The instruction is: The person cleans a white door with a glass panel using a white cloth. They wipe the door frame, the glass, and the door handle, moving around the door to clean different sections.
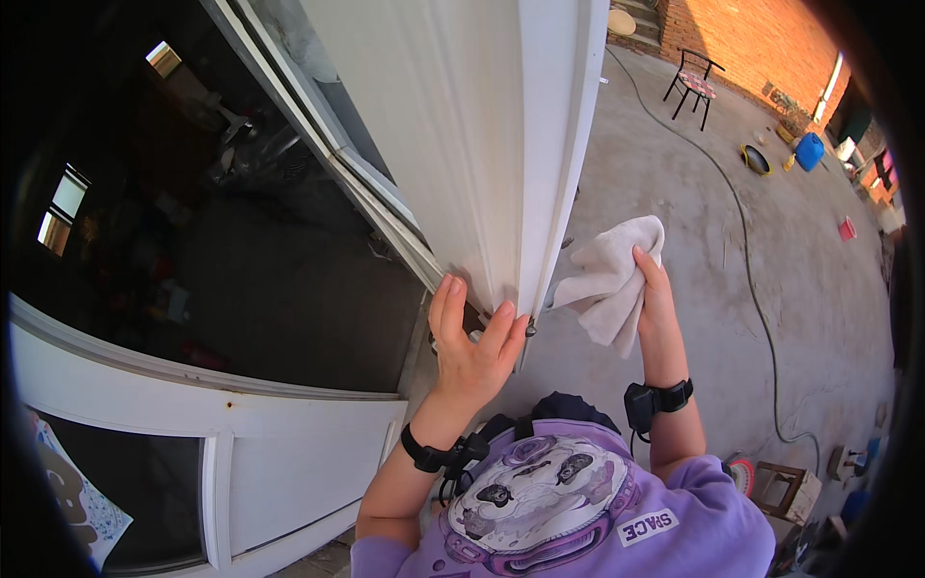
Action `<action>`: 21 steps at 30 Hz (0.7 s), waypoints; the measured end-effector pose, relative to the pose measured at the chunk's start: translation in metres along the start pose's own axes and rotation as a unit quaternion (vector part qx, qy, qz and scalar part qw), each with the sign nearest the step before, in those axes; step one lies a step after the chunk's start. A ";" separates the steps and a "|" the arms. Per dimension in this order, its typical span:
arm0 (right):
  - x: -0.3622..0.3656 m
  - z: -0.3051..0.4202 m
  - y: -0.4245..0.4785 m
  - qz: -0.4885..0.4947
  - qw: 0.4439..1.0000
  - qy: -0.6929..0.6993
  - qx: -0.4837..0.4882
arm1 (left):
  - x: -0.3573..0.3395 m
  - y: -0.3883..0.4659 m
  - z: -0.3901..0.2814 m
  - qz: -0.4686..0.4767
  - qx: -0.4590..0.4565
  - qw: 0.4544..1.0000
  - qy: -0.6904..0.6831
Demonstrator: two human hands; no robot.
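Observation:
My left hand [473, 350] rests its spread fingertips on the edge of a white door leaf [462, 144], holding nothing. Close to those fingers, a small dark metal fitting [531, 329] sticks out from the leaf. To the right of the door, my right hand [654, 292] grips a pale grey cloth [614, 278], thumb on top. The cloth hangs in loose folds, and its left corner reaches near the door's outer face; whether it touches cannot be told. Most of the right fingers are hidden behind the cloth.
A dark room lies left, beyond a second white door panel [303, 462]. Across the concrete yard [672, 217] runs a long hose [744, 238]. Farther off stand a black-framed chair [695, 83], a blue jerrycan [809, 152] and a red bucket [847, 229]. A wooden stool [784, 491] is lower right.

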State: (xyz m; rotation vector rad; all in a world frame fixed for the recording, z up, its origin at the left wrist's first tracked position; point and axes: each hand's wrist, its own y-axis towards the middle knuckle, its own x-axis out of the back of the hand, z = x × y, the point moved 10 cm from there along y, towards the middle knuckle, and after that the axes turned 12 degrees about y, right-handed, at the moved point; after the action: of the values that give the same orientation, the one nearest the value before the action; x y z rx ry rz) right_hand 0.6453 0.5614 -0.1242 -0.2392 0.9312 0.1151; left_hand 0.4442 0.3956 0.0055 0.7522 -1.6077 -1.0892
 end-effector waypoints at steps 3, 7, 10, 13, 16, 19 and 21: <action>-0.008 0.009 0.005 0.044 0.999 -0.010 -0.021 | -0.041 -0.001 0.003 0.077 0.037 0.994 -0.073; -0.062 0.018 -0.004 0.209 0.973 -0.037 -0.088 | -0.080 -0.012 0.024 0.199 0.121 0.972 0.034; -0.059 0.014 0.013 0.202 0.969 -0.077 -0.121 | -0.114 -0.034 0.035 0.250 0.175 0.952 -0.020; -0.037 0.011 0.036 0.173 0.966 -0.123 -0.143 | -0.141 -0.033 0.021 0.251 0.180 0.951 -0.023; -0.030 0.023 0.049 0.151 0.980 -0.114 -0.060 | -0.170 -0.026 0.020 0.287 0.242 0.924 -0.078; -0.021 0.036 0.049 0.138 0.986 -0.096 0.008 | -0.189 -0.016 0.017 0.285 0.208 0.934 -0.054; -0.003 0.035 0.049 0.114 0.988 -0.099 0.016 | -0.206 -0.017 0.018 0.286 0.221 0.931 -0.053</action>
State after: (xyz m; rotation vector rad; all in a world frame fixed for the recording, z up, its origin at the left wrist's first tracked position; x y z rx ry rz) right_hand 0.6612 0.6174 -0.1092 -0.0892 0.7585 0.3288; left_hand 0.4870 0.5732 -0.0920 0.4530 -2.0258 -0.3522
